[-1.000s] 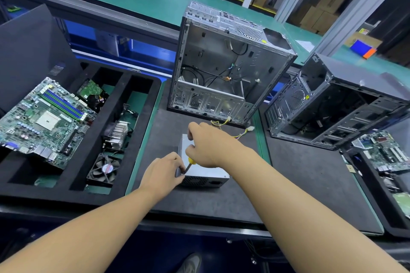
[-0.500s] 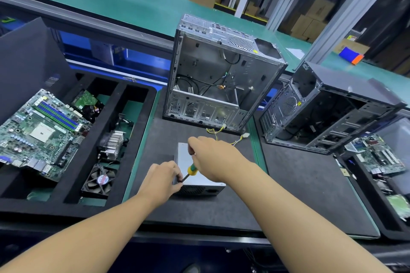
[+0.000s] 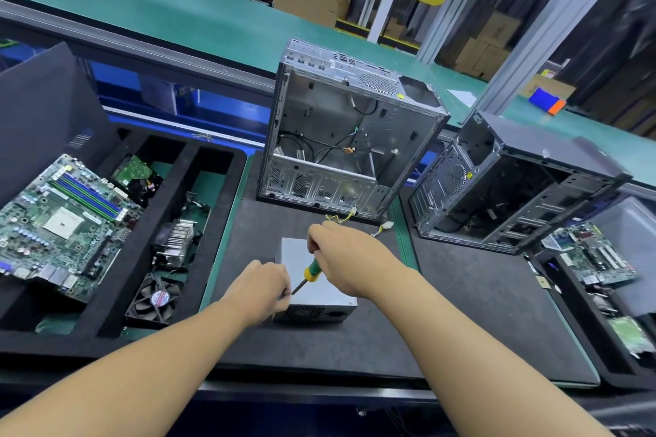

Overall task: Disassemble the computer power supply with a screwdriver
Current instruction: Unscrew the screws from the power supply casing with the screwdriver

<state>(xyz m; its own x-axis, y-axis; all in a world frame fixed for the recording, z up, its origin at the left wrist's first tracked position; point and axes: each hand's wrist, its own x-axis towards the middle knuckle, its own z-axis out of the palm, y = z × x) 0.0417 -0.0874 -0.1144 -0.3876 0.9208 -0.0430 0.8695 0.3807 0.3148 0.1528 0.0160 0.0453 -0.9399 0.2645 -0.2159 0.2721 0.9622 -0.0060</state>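
**Screwdriver set to the near-left corner of the power supply**

We saw the grey power supply point(image 3: 321, 289) lying flat on the dark mat point(image 3: 461, 312) in the middle of the bench, its vented face turned towards us and its yellow-and-black leads point(image 3: 349, 218) trailing away behind it. Just beyond those leads stood an opened silver computer case point(image 3: 340, 138), upright, its bare interior facing us.

Our right hand point(image 3: 349, 261) was closed around the green-and-yellow handle of the screwdriver point(image 3: 308, 275), wrist over the top of the power supply. The shaft slanted down and to the left, its tip at the near-left corner of the unit. Our left hand point(image 3: 261, 289) sat at that same corner, fingers curled in and pinched close beside the tip; we could not tell whether they were holding a screw, steadying the shaft or simply pressing on the housing.

To the left, a black foam tray point(image 3: 227, 195) held a heatsink point(image 3: 177, 241) and, nearer to us, a case fan point(image 3: 156, 300) in one compartment. A green motherboard point(image 3: 60, 227) rested tilted across the tray's left side. To the right of the silver case, a second, darker computer case point(image 3: 514, 184) lay on its side on another mat.
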